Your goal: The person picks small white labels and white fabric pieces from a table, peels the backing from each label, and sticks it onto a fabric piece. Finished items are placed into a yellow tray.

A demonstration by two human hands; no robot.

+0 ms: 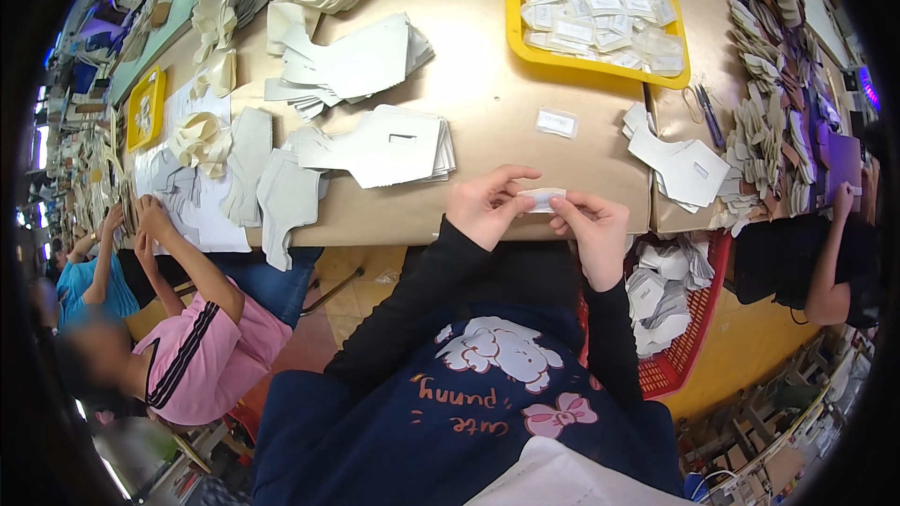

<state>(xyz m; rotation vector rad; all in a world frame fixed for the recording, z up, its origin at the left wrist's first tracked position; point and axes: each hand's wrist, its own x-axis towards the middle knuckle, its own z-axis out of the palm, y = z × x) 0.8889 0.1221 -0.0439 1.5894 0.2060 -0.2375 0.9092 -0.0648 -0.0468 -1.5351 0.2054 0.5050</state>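
Note:
A small whitish label (542, 199) is held level above the table's near edge, between my two hands. My left hand (486, 208) grips its left end with the thumb, while the index finger sticks out above it. At the other end, my right hand (595, 228) pinches the label between thumb and fingers. Another small label in a clear sleeve (556, 123) lies flat on the table just beyond. To the left is a stack of white cut pieces (375, 145), the top one with a small slot or mark. A smaller stack of similar pieces (679, 169) lies to the right.
A yellow tray (514, 33) full of small labels stands at the far side. Thread snips (710, 117) lie right of it. More piles of cut pieces (352, 56) cover the left. A red basket (698, 337) sits below the edge. Co-workers (211, 347) flank me.

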